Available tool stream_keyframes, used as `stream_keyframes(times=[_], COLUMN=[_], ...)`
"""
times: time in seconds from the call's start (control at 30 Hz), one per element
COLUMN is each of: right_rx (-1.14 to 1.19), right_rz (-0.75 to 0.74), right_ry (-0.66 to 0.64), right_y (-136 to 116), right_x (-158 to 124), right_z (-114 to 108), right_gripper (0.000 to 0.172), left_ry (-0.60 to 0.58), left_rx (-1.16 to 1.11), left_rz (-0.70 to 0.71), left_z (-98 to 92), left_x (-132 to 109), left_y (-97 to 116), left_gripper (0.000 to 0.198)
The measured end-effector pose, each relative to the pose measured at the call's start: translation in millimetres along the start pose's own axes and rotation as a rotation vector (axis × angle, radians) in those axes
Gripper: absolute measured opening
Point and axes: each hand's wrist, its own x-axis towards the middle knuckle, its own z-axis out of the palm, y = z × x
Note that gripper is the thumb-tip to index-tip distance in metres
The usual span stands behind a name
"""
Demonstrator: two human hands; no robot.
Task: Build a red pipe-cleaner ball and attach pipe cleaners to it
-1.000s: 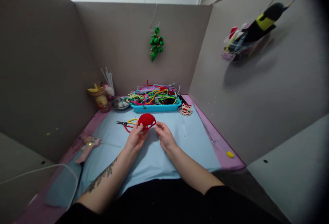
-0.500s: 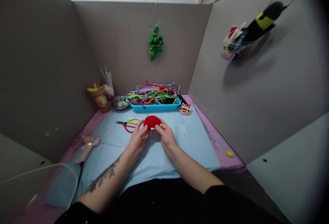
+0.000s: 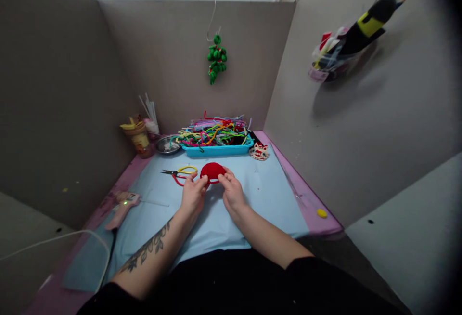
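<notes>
Between my two hands, above the blue cloth [image 3: 267, 209], is a red fuzzy rounded piece [image 3: 212, 171] that looks made of pipe cleaners. A narrow gap shows along its lower edge. My left hand [image 3: 195, 190] pinches its left side, thumb in front. On the other side my right hand [image 3: 233, 189] grips the right edge the same way. The fingers behind the piece are partly hidden. Just left of my left hand lie scissors [image 3: 176, 173] with one yellow and one red handle, blades pointing left.
A blue tray [image 3: 216, 150] of colourful pipe cleaners stands at the back, beside a metal bowl [image 3: 168, 145] and a cup [image 3: 140, 140]. A pink glue gun [image 3: 123, 210] lies left. Green pipe-cleaner work [image 3: 217, 59] hangs behind; a pouch of tools [image 3: 335, 52] hangs right.
The red piece has shifted very slightly left and turned a little in my hands. Both hands keep their hold. The whole view has moved slightly.
</notes>
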Motion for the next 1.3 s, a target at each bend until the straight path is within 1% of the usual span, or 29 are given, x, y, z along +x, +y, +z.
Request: stream_keyframes(times=[0.13,0.23,0.3,0.33,0.37,0.4,0.43,0.47,0.53,0.6,0.67,0.73,0.8,0.87,0.93,1.0,1.07,1.13,1.2,1.27,1.3], right_rx=[0.067,0.127,0.103,0.046,-0.043,-0.165,-0.317,-0.469,-0.694,-0.823,-0.902,-0.960,-0.999,-1.007,-0.986,-0.948,-0.895,-0.816,-0.739,-0.699,-0.685], right_rz=[0.055,0.129,0.134,0.095,0.026,-0.073,-0.178,-0.284,-0.461,-0.576,-0.630,-0.659,-0.694,-0.715,-0.704,-0.677,-0.664,-0.662,-0.657,-0.601,-0.542], right_ry=[-0.067,-0.124,-0.134,-0.131,-0.130,-0.128,-0.139,-0.162,-0.237,-0.356,-0.485,-0.567,-0.583,-0.598,-0.640,-0.669,-0.648,-0.587,-0.489,-0.364,-0.307], right_y=[1,0,-4,-8,-13,-18,-23,-28,-34,-35,-31,-25,-21,-19,-19,-19,-20,-21,-21,-20,-20], right_x=[0,1,2,2,3,2,1,0,-4,-8,-12,-15,-17,-18,-18,-20,-21,-22,-21,-17,-15], right_z=[2,3,2,0,-2,-5,-7,-10,-12,-13,-13,-12,-12,-13,-13,-14,-15,-17,-18,-19,-18], right_gripper=[0.017,0.024,0.027,0.026,0.025,0.022,0.019,0.015,0.008,0.006,0.015,0.024,0.029,0.031,0.033,0.038,0.047,0.054,0.048,0.039,0.038], left_ry=[-0.030,-0.085,-0.109,-0.106,-0.098,-0.093,-0.096,-0.122,-0.222,-0.311,-0.349,-0.362,-0.387,-0.433,-0.479,-0.496,-0.453,-0.386,-0.365,-0.408,-0.437], left_rx=[0.009,0.011,0.037,0.060,0.093,0.137,0.192,0.255,0.370,0.390,0.388,0.412,0.441,0.458,0.464,0.463,0.427,0.323,0.177,0.067,0.041], left_rz=[-0.003,-0.004,-0.049,-0.071,-0.070,-0.038,0.024,0.115,0.271,0.310,0.297,0.290,0.284,0.246,0.194,0.168,0.176,0.150,0.040,-0.104,-0.157], left_z=[-2.4,-4.4,-5.8,-6.6,-7.4,-8.2,-9.0,-9.8,-10.9,-11.3,-11.1,-10.7,-10.6,-11.1,-12.2,-13.2,-13.5,-13.1,-12.6,-12.7,-13.0], left_x=[2,2,3,3,3,3,2,1,-1,-4,-5,-5,-4,-2,0,1,3,3,2,1,1], left_y=[0,-1,0,2,4,7,10,13,17,17,16,15,16,19,23,25,25,26,27,29,30], left_gripper=[0.061,0.060,0.057,0.054,0.053,0.052,0.053,0.057,0.067,0.073,0.072,0.067,0.064,0.066,0.070,0.069,0.063,0.059,0.058,0.061,0.061])
